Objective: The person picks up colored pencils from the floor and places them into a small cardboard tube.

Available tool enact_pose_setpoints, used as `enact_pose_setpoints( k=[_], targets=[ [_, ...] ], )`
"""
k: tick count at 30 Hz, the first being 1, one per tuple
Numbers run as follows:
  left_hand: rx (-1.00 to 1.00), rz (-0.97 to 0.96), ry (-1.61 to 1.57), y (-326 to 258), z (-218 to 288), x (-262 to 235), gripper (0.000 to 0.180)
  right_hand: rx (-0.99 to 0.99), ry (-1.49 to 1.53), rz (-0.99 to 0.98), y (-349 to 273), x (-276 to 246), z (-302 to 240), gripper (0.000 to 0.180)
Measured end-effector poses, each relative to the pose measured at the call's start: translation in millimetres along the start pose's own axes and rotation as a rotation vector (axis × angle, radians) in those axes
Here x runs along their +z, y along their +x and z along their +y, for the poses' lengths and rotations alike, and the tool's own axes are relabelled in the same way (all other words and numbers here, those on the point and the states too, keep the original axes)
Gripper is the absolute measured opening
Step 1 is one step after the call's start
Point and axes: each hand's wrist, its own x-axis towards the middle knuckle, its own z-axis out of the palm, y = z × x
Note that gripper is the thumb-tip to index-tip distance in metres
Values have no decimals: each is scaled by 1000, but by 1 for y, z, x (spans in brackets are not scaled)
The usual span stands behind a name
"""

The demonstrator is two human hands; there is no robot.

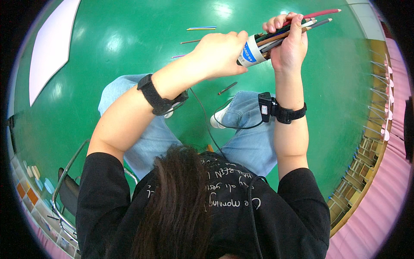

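Above our knees, we hold a pencil tube sideways: left hand wrapped around its base, right hand closed on the pencil bunch sticking out of its mouth. Most pencils look gathered; at least four loose pencils lie on the green floor, well apart from either grip. Exact count unclear.

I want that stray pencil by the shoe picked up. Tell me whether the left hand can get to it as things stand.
Probably not right away: the left hand is gripping the pencil tube up high, and the stray pencil lies on the green floor below. Nothing blocks the path.
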Motion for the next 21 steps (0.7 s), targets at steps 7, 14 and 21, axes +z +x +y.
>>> enact_pose_setpoints(
  k=[7,14,21],
  targets=[
    [-21,24,4,0,-6,1,55,67,-263,-11,1,-8,1,24],
    [-64,68,-17,4,-10,-1,56,54,-338,-109,-1,-14,10,17],
    [-95,79,-19,4,-9,-9,56,79,-515,-155,-6,-9,10,16]
  ],
)
